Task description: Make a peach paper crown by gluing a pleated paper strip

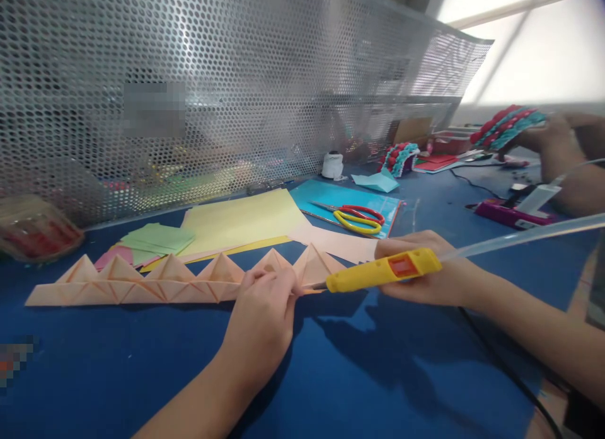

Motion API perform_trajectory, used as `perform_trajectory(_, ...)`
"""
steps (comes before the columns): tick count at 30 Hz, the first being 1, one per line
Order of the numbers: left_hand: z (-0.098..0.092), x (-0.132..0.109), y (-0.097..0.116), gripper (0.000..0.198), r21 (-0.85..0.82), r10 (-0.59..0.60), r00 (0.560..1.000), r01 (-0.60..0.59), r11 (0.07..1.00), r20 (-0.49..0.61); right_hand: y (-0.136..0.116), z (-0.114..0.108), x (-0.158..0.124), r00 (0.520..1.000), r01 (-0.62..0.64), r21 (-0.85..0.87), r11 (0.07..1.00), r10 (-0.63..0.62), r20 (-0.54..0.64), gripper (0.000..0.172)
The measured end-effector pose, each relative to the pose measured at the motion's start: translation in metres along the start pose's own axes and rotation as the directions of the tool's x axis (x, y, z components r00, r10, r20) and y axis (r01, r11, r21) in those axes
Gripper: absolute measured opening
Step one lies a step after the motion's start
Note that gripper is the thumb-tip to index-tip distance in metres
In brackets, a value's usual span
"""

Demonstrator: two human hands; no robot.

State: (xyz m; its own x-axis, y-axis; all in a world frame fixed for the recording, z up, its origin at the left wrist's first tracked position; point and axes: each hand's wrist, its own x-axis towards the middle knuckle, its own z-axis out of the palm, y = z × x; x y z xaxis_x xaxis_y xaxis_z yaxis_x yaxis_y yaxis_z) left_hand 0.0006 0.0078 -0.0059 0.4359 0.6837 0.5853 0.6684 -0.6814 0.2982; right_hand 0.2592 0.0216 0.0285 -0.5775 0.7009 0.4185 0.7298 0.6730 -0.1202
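A long folded strip of peach paper with several pointed peaks lies across the blue table. My left hand pinches this strip near its right part, fingers closed on the paper. In my right hand is a yellow glue gun, a clear glue stick sticking out of its back end. The nozzle meets the strip's edge just right of my left fingertips. Part of the right fingers is hidden behind the glue gun.
Beyond the strip lie yellow paper, green paper pieces and scissors on a blue packet. A perforated metal screen stands behind. A purple power strip is at right, near another person's hand holding a paper craft.
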Motion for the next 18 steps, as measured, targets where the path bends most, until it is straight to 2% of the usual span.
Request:
perform_trajectory(5,0.0,0.0,0.0,0.023,0.005,0.009,1.0,-0.009,1.0,-0.012,-0.002,0.002,-0.001,0.996,0.093,-0.144,0.985,-0.093,0.007,0.019)
perform_trajectory(10,0.0,0.0,0.001,0.024,0.024,0.03,0.999,-0.03,0.999,-0.017,-0.003,0.005,-0.001,0.992,0.1,-0.155,0.983,-0.086,0.094,0.025)
perform_trajectory(18,-0.001,-0.001,0.0,0.024,0.046,0.037,0.999,-0.039,0.998,0.024,-0.001,0.012,-0.003,0.991,0.102,-0.156,0.983,-0.086,0.104,0.026)
